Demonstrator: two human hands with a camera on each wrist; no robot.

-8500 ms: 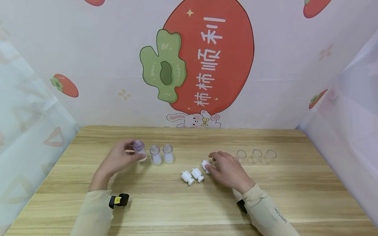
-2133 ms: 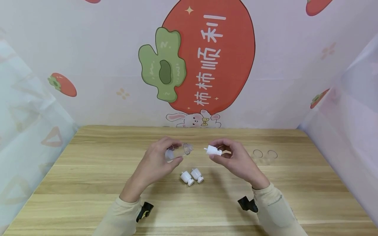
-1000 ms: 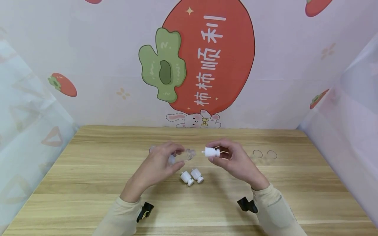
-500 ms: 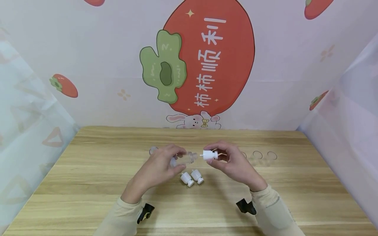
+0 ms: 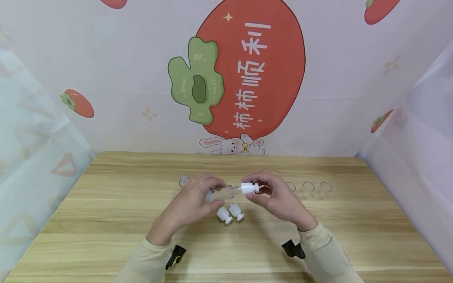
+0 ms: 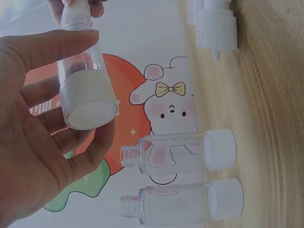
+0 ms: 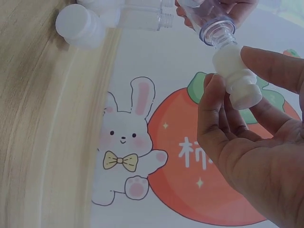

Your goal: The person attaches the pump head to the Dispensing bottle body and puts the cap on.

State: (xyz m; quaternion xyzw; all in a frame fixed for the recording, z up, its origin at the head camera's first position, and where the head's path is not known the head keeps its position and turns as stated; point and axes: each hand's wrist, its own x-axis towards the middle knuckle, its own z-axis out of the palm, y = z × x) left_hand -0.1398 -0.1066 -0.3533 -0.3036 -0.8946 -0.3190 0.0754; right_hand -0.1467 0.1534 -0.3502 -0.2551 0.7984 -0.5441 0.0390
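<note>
My left hand (image 5: 185,206) holds a clear bottle (image 5: 221,194) with a white base (image 6: 88,97), tipped on its side with its threaded neck to the right. Facing it, my right hand (image 5: 281,200) pinches a white pump head (image 5: 249,188) between thumb and fingers. The pump's thin stem reaches the bottle mouth; in the right wrist view the pump head (image 7: 233,71) lines up with the neck. Two more clear bottles (image 6: 175,153) stand upright on the table, mostly hidden behind my left hand in the head view.
Two white pump heads (image 5: 224,215) lie on the wooden table (image 5: 226,251) just below the hands. Three clear round-rimmed pieces (image 5: 309,186) stand in a row to the right. A printed cloth wall (image 5: 124,129) rises behind the table.
Earlier, the bottle stood upright and the pump lay on the table; both were lifted. Over the last second the hands have come closer, bringing the pump stem to the bottle mouth.
</note>
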